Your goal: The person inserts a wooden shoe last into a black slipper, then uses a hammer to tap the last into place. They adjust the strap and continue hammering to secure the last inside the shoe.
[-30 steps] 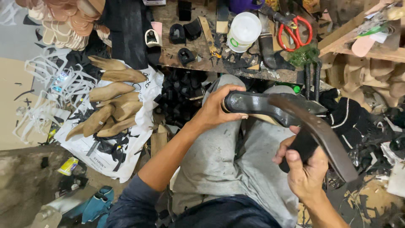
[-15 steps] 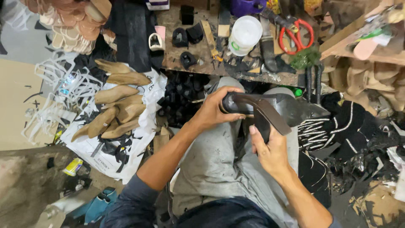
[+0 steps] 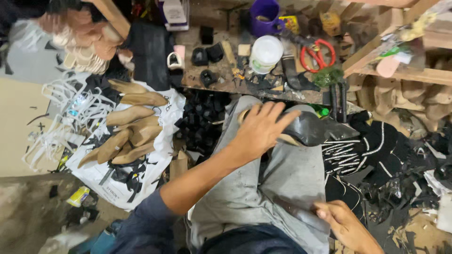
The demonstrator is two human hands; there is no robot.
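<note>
- The left hand lies flat on the black shoe piece, fingers spread and fanned up and to the right, palm pressing down rather than gripping.
- That black shoe piece rests across the person's knee, on the grey trousers; its long axis runs left to right, the pointed end sticking out past the fingertips toward the right, a tan edge showing just under the fingers.
- The right hand sits low at the thigh, well below the left fingers; its fingers are curled, thumb and forefinger pinching a dark strip that lies along the trouser leg.
- Beyond the fingertips, on the cluttered surface: 1 white round tub, 1 purple mug behind it, red-handled scissors off to the right.
- Left of the left wrist, on the floor, a white plastic bag with black print lies spread out, tan shoe lasts piled on top.
- Farther left and lower, a small yellow packet lies on the floor, label too blurred to tell.
</note>
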